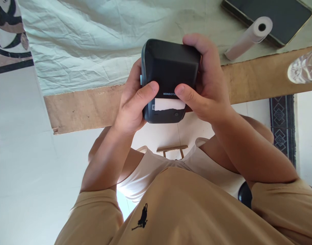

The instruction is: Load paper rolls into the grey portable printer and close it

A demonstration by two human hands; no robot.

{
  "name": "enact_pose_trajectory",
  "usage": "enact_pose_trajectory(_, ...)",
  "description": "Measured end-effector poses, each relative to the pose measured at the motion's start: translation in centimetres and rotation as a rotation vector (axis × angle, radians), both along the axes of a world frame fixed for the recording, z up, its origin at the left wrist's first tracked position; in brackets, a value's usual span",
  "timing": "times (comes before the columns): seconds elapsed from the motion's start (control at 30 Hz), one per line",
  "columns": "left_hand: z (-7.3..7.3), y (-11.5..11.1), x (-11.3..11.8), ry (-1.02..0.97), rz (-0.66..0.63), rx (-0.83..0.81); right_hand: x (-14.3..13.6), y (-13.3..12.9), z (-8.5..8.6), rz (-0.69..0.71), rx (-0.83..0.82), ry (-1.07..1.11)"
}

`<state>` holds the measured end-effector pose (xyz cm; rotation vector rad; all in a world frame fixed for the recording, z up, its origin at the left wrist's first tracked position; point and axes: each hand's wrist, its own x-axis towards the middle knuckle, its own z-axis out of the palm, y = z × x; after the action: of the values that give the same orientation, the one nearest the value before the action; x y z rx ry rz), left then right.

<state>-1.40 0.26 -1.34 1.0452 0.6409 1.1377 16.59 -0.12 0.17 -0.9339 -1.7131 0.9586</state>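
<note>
A black label printer (173,68) marked NIIMBOT is held up between both hands, just over the table's front edge. White paper (169,104) with a torn lower edge sticks out of its slot, above a power button. My left hand (135,102) grips the left side, thumb on the front face. My right hand (209,78) wraps round the right side, its thumb near the logo and its index finger at the top corner. The other fingers of both hands are partly hidden behind the printer.
A roll of white paper (247,39) stands on the cloth-covered table (89,37) at the right, by a dark phone-like device (270,17). Clear glass or plastic (305,69) sits on the bare wooden edge (87,109). A small wooden stool (172,148) is below.
</note>
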Motion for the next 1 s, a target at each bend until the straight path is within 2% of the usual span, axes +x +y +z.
enact_pose_trajectory(0.2,1.1,-0.6,0.2,-0.056,-0.035,-0.013,0.0,-0.1,0.1,-0.014,-0.007,-0.011)
enact_pose_trajectory(0.53,0.0,0.7,0.2,-0.051,-0.048,0.05,0.0,0.0,0.1,-0.002,-0.012,0.048)
enact_pose_trajectory(0.73,0.2,0.7,0.0,-0.011,-0.029,0.079,0.0,-0.1,0.2,-0.012,0.008,0.023)
enact_pose_trajectory(0.9,1.2,-0.2,0.3,0.033,0.004,-0.08,0.0,-0.1,0.4,-0.019,-0.004,0.0)
enact_pose_trajectory(1.0,1.5,-0.4,0.4,0.036,0.027,-0.103,0.1,-0.1,0.4,-0.022,0.006,-0.015)
